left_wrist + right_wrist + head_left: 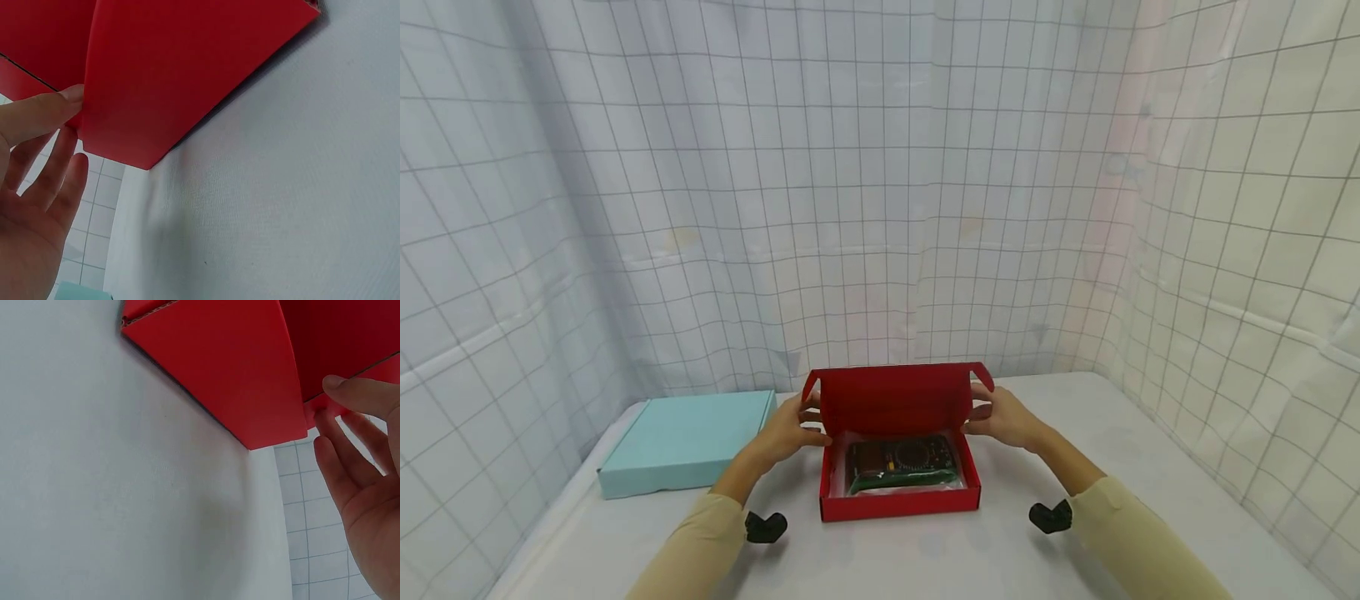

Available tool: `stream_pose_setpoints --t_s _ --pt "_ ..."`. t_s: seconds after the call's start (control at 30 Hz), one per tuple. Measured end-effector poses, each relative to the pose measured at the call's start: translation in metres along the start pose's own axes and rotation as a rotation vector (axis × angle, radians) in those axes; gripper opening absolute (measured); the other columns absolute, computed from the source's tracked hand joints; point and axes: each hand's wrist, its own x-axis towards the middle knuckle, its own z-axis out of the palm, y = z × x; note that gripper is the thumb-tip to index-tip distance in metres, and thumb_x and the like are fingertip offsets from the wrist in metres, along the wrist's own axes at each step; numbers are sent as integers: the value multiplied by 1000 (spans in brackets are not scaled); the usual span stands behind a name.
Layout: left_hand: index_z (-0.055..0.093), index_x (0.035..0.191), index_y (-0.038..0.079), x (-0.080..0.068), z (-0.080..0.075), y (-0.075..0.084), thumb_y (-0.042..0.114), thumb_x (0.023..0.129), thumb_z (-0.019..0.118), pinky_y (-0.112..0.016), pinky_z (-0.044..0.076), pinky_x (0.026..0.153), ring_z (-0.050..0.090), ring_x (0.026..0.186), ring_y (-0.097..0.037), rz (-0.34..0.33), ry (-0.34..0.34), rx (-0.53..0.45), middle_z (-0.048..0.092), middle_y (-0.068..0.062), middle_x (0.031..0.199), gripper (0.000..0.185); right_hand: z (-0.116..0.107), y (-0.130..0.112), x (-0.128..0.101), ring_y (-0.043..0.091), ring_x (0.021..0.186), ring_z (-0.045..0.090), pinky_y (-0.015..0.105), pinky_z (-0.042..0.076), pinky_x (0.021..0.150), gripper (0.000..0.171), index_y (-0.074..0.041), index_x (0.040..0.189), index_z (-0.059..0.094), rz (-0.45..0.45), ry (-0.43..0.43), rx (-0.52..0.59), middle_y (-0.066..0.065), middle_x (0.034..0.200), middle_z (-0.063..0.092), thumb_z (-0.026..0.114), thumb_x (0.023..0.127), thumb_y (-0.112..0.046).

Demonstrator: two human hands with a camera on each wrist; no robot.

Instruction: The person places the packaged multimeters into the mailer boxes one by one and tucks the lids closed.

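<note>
A red cardboard box (901, 505) stands on the table with its lid (895, 400) raised at the back, side flaps bent outward. Inside lies a black multimeter (913, 454) with a round dial, in a clear plastic bag. My left hand (786, 429) pinches the lid's left edge near the hinge; in the left wrist view the thumb (72, 94) is in front and the fingers are behind. At the right edge my right hand (1007, 417) pinches the lid too, its thumb (334, 381) on the inner side and fingertips behind.
A closed light-blue box (692, 437) lies on the table to the left, close beside the left hand. White checked curtains (865, 208) hang behind and along both sides of the white table (910, 567). Black wrist straps (766, 527) show at the sleeves.
</note>
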Motion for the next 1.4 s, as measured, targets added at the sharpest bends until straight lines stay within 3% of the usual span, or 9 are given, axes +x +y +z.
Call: stream_pose_setpoints --t_s 0.1,0.27,0.37,0.5,0.63,0.83,0.97,1.23,1.4 --pt "56 134 -1 -3 -2 0 -1 84 81 -49 55 96 62 121 -38 -45 -25 -58 63 -17 132 56 1 -2 -1 35 109 71 45 60 86 50 -7 137 59 17 -5 7 15 131 65 78 90 -3" --pt "53 143 3 -10 -7 0 16 92 79 -56 49 103 56 130 -39 -115 -67 -147 58 -16 141 58 -6 -6 -5 35 112 68 50 58 92 49 -6 139 60 51 -50 71 15 128 66 76 92 -9" --pt "45 149 -1 -14 -11 -1 20 102 66 -57 43 109 51 135 -39 -111 -127 -280 52 -18 146 56 -14 -7 -9 35 118 65 50 54 98 45 1 140 58 83 -107 221 18 133 64 68 98 -12" --pt "28 155 -5 -16 -15 1 30 111 48 -55 34 113 46 138 -43 -134 -193 -549 40 -25 154 60 -23 -14 -15 36 121 64 51 48 103 39 8 137 59 127 -181 483 20 136 63 52 108 -17" --pt "20 158 -1 -21 -15 4 42 111 42 -55 32 113 43 140 -47 -157 -180 -623 30 -27 160 67 -25 -21 -18 38 121 64 51 48 103 42 7 137 60 145 -220 546 20 135 64 46 111 -22" --pt "18 157 -4 -22 -11 7 42 112 39 -55 31 113 44 140 -46 -147 -170 -601 27 -31 160 67 -26 -23 -20 38 126 61 48 48 105 50 8 147 45 156 -235 592 23 144 57 34 113 -27" --pt "25 154 -7 -22 -11 8 39 112 40 -55 32 113 49 137 -41 -128 -172 -553 36 -28 156 65 -26 -25 -20 38 129 59 51 45 106 58 10 150 40 145 -262 572 23 147 54 39 113 -34" --pt "45 147 -7 -23 -10 7 37 109 48 -53 40 111 50 136 -38 -113 -169 -400 52 -20 147 58 -24 -23 -19 38 125 61 62 36 107 35 -4 121 73 142 -309 520 17 135 65 43 112 -20" --pt "48 149 -6 -24 -10 5 32 109 50 -56 37 113 47 138 -37 -88 -204 -322 52 -19 149 55 -24 -21 -23 40 128 58 63 35 108 36 -3 131 69 86 -360 507 17 136 64 47 111 -23"
